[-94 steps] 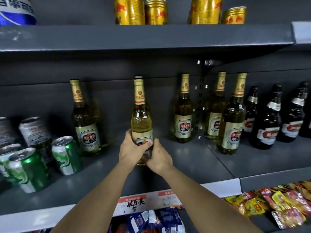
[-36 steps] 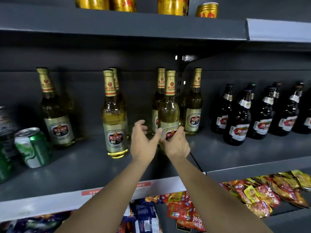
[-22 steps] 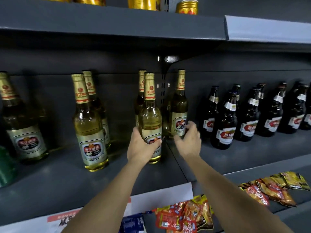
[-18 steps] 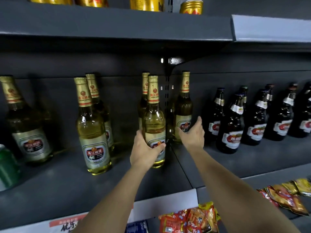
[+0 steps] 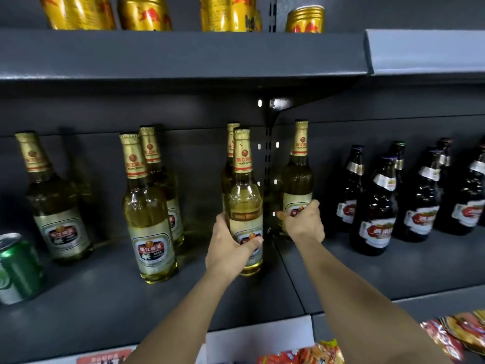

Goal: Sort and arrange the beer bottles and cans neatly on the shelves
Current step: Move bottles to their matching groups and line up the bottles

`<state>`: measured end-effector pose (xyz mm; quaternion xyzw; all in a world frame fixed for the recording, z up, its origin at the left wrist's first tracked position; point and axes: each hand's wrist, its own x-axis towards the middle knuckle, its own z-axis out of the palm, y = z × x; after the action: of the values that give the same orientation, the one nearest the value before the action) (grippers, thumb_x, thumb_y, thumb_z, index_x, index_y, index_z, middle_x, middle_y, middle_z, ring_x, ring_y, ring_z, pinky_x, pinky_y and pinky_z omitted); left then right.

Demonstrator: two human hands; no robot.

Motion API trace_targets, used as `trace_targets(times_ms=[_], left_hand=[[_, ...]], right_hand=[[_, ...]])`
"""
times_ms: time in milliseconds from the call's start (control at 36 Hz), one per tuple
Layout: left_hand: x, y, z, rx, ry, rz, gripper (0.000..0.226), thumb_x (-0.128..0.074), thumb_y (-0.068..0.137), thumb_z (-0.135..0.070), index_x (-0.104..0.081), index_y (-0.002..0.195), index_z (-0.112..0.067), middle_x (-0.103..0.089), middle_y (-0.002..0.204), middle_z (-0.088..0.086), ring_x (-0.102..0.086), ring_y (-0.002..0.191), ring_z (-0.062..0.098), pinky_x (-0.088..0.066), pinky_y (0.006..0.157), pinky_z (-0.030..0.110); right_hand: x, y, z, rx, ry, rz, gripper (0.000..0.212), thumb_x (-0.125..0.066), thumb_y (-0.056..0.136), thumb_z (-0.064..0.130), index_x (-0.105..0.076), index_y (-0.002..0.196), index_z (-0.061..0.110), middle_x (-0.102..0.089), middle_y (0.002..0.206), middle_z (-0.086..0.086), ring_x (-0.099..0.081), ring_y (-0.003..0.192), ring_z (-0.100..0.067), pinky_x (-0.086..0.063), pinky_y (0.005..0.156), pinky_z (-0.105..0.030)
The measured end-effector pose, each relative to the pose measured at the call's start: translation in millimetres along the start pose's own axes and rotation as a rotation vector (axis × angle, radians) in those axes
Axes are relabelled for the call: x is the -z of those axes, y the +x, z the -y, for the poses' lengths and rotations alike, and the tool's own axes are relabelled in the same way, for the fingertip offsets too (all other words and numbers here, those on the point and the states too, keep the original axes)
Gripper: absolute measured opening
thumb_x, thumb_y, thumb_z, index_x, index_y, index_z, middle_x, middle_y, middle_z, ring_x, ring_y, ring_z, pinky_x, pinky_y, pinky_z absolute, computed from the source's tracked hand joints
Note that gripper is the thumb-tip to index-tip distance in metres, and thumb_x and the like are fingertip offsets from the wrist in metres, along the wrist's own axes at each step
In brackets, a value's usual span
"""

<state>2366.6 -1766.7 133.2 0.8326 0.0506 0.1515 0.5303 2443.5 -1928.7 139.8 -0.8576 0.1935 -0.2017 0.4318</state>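
Observation:
My left hand [image 5: 231,248] grips the lower body of a pale gold-capped beer bottle [image 5: 244,195] standing on the grey middle shelf [image 5: 105,298], with a second like bottle [image 5: 228,158] right behind it. My right hand [image 5: 304,222] curls round the label of another pale bottle [image 5: 298,179] just right of the shelf upright. Further left stand a pair of pale bottles [image 5: 148,206] and a single one [image 5: 52,203]. A green can [image 5: 15,269] sits at the far left edge.
Several dark brown bottles [image 5: 375,206] fill the shelf section to the right. Gold cans [image 5: 144,13] line the upper shelf [image 5: 183,53]. Snack packets [image 5: 459,332] lie on the lower shelf. Bare shelf surface shows in front of the bottles.
My right hand has reached further back and closed round the pale bottle right of the upright. My left hand keeps its grip on the front bottle. The view shifted slightly.

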Motion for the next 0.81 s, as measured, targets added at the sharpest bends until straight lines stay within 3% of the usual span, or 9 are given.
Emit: trace_targets(times_ms=[139, 278, 361, 500, 667, 806], left_hand=[[5, -8, -12, 0.015, 0.048, 0.015, 0.077, -0.085, 0.068, -0.037, -0.037, 0.128, -0.031, -0.058, 0.122, -0.005, -0.058, 0.113, 0.019, -0.05, 0.096, 0.047], [17, -34, -15, -0.012, 0.088, -0.057, 0.091, -0.074, 0.077, -0.053, -0.023, 0.148, -0.027, -0.042, 0.141, -0.002, -0.048, 0.127, 0.023, -0.043, 0.097, 0.042], [26, -50, -10, 0.001, 0.029, -0.147, 0.077, -0.062, 0.084, -0.057, -0.03, 0.146, -0.024, -0.046, 0.14, 0.0, -0.055, 0.119, 0.021, -0.048, 0.093, 0.041], [57, -72, -2, -0.07, 0.039, -0.251, 0.04, -0.054, 0.095, -0.042, -0.052, 0.127, -0.018, -0.058, 0.121, 0.002, -0.06, 0.101, 0.02, -0.043, 0.076, 0.029], [125, -94, 11, -0.12, 0.042, -0.289, 0.026, -0.054, 0.097, -0.033, -0.06, 0.115, -0.016, -0.061, 0.106, -0.001, -0.06, 0.096, 0.018, -0.037, 0.072, 0.024], [182, -107, 37, -0.109, 0.104, -0.327, 0.023, -0.057, 0.095, -0.027, -0.059, 0.115, -0.015, -0.058, 0.114, 0.003, -0.059, 0.099, 0.021, -0.037, 0.072, 0.026]], right_hand=[[25, -26, -7, 0.007, -0.048, -0.012, 0.074, -0.079, 0.074, 0.047, -0.036, 0.122, 0.011, -0.054, 0.122, -0.009, -0.059, 0.106, -0.032, -0.039, 0.072, -0.034], [53, -56, -18, 0.012, -0.065, -0.024, 0.076, -0.079, 0.073, 0.048, -0.035, 0.123, 0.01, -0.052, 0.124, -0.01, -0.057, 0.109, -0.034, -0.044, 0.079, -0.04], [69, -76, -22, 0.008, -0.084, -0.047, 0.079, -0.079, 0.073, 0.049, -0.034, 0.125, 0.009, -0.052, 0.124, -0.011, -0.056, 0.111, -0.035, -0.042, 0.078, -0.039], [85, -116, -17, 0.002, -0.072, -0.116, 0.079, -0.078, 0.073, 0.051, -0.035, 0.124, 0.008, -0.053, 0.125, -0.013, -0.055, 0.111, -0.037, -0.044, 0.083, -0.043], [83, -179, 12, 0.041, -0.013, -0.224, 0.079, -0.076, 0.074, 0.052, -0.036, 0.123, 0.005, -0.053, 0.125, -0.018, -0.054, 0.112, -0.042, -0.043, 0.086, -0.048], [60, -239, 44, 0.121, 0.009, -0.223, 0.076, -0.075, 0.073, 0.057, -0.038, 0.118, 0.007, -0.055, 0.121, -0.016, -0.055, 0.109, -0.042, -0.042, 0.081, -0.044]])
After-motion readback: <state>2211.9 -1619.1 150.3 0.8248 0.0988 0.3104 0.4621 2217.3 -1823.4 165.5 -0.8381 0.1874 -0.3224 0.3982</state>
